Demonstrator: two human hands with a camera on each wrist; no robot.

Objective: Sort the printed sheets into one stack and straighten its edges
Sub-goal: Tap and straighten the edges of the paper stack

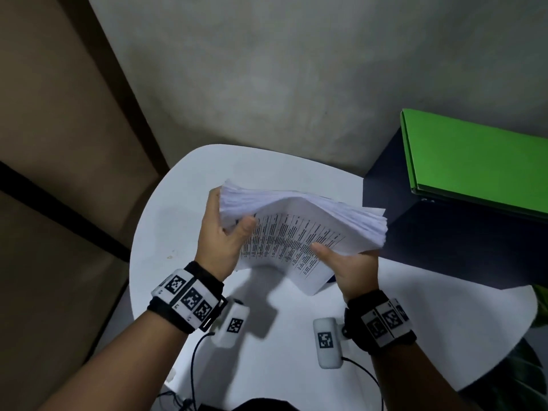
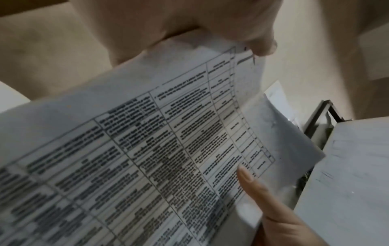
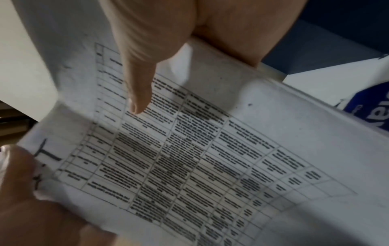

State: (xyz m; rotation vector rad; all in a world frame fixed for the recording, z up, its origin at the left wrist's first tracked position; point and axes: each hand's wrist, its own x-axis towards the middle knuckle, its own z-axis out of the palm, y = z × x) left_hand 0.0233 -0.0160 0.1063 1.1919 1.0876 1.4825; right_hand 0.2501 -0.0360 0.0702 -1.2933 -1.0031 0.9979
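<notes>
A thick stack of printed sheets [image 1: 299, 226] hangs in the air above the white round table [image 1: 178, 209], bowed upward in the middle, with its far edges fanned and uneven. The top sheet [image 2: 147, 149] carries a printed table of text. My left hand [image 1: 225, 232] grips the stack's left end, thumb on top and fingers behind. My right hand [image 1: 347, 262] grips the right end, thumb [image 3: 136, 86] lying on the printed sheet [image 3: 189, 158] and fingers under the stack.
A dark cabinet [image 1: 444, 232] with a green folder [image 1: 480, 161] on it stands right of the table, close to the stack. A grey wall rises behind. Cables [image 1: 195, 360] trail over the table's near edge. A blue-printed package [image 3: 370, 114] lies below the stack.
</notes>
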